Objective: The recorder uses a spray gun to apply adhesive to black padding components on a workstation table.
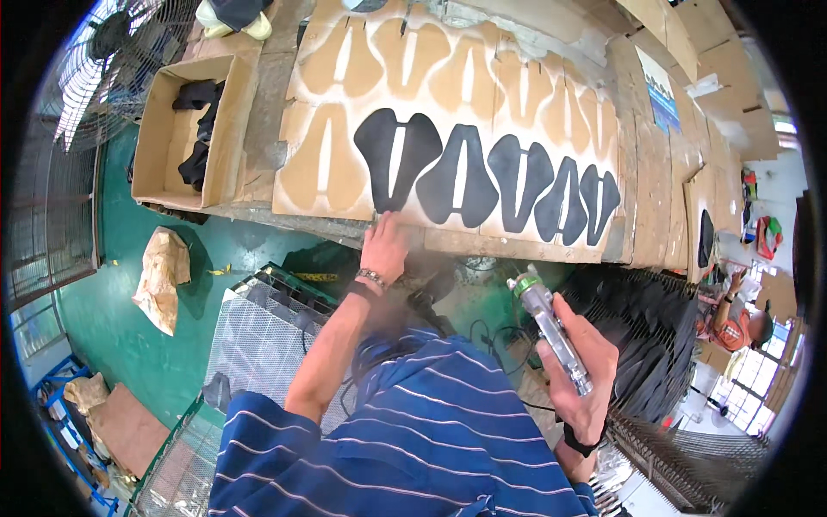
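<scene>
Five black U-shaped cut pieces, like shoe uppers, lie flat in a row on a cardboard sheet (303,200). At the near end of the leftmost black piece (376,159) is my left hand (384,248), its fingers stretched out and the fingertips touching that end. My right hand (587,366) is wrapped round a silver spray gun (556,332) with a green ring near its nozzle. The gun is held in front of the table edge, its nozzle tipped up toward the row. Pale overspray outlines of the same shape mark the cardboard.
An open cardboard box (228,164) with black pieces stands at the table's left, beside a large fan (108,39). Below are a white mesh rack (250,345) and a crumpled brown paper bag (162,280). Many black pieces (650,336) hang at right; another person (732,327) is beyond.
</scene>
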Motion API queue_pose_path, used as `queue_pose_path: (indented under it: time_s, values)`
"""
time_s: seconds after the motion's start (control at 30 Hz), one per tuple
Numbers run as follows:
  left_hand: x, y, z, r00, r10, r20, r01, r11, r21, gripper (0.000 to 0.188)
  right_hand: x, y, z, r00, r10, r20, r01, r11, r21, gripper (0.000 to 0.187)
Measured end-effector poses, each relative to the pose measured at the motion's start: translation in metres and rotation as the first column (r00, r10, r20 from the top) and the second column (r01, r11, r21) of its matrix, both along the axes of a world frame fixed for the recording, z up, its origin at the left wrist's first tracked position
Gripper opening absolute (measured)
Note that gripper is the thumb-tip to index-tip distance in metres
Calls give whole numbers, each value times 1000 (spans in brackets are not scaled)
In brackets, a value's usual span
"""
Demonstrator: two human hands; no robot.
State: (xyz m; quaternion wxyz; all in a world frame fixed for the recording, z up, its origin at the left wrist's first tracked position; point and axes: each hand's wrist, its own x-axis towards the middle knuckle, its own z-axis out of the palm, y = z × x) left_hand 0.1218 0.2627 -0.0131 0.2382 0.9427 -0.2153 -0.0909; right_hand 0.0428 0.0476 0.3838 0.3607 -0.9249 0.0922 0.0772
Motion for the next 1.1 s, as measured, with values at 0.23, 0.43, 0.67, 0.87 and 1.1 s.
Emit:
queue_pose_path:
  time_s: [0.23, 0.43, 0.67, 0.87, 1.1]
  values:
    - [4, 1, 0, 999, -22, -50, 24, 999, 27, 37, -9, -8, -3, 998, 65, -20, -64, 998, 14, 54]
    - [4, 2, 3, 997, -22, -70, 25, 999, 42, 34, -3, -4, -10, 998, 33, 59, -33, 999, 3, 56]
    - [3, 4, 3, 997, -24, -78, 28, 999, 47, 34, -8, -5, -1, 998, -26, 52, 30, 997, -73, 59]
    - [1, 2, 4, 997, -36, -70, 40, 997, 60, 35, -7, 2, 2, 995, -17, 103, 24, 997, -67, 62]
    - [-6, 3, 6, 992, -76, -103, 89, 988, 125, 40, -13, 5, 6, 997, 5, 72, -2, 999, -45, 53]
